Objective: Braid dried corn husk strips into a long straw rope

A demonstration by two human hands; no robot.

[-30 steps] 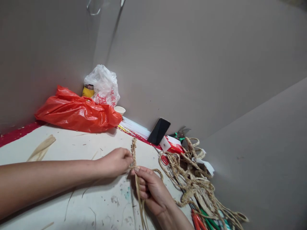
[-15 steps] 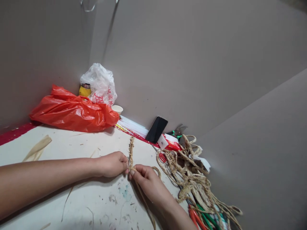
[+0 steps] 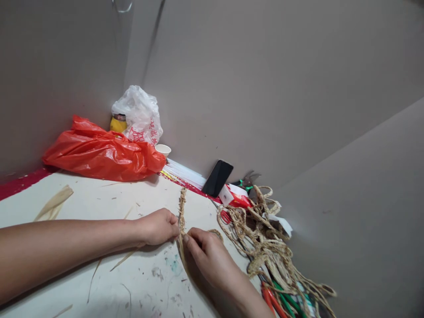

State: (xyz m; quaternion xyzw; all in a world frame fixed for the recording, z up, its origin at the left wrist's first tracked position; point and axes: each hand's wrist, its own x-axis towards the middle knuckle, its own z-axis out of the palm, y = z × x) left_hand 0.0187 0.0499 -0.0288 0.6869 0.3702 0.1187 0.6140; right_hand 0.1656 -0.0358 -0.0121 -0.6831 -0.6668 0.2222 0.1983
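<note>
A short braided straw rope (image 3: 182,205) stands up from between my hands, rough with fibre ends along its side. My left hand (image 3: 160,226) pinches this braid from the left, fingertips closed on its lower part. From the right, my right hand (image 3: 207,254) is closed, thumb against forefinger, on a straw strand at the braid's lower end. Loose flat strands (image 3: 181,251) hang down below the fingers and partly pass behind my right hand. The exact grip at the fingertips is small and partly hidden.
A tangled heap of braided rope (image 3: 271,247) lies at right, with red-handled (image 3: 273,302) and green-handled tools under it. Along the wall are a phone (image 3: 217,178), a red box (image 3: 240,199), a paper cup (image 3: 163,150) and a red plastic bag (image 3: 102,154). Straw scraps (image 3: 54,203) litter the white tabletop.
My right hand has drawn slightly right from my left hand, and its thumb has shifted on the strand. The hanging strands have moved a little left. My left hand keeps its grip.
</note>
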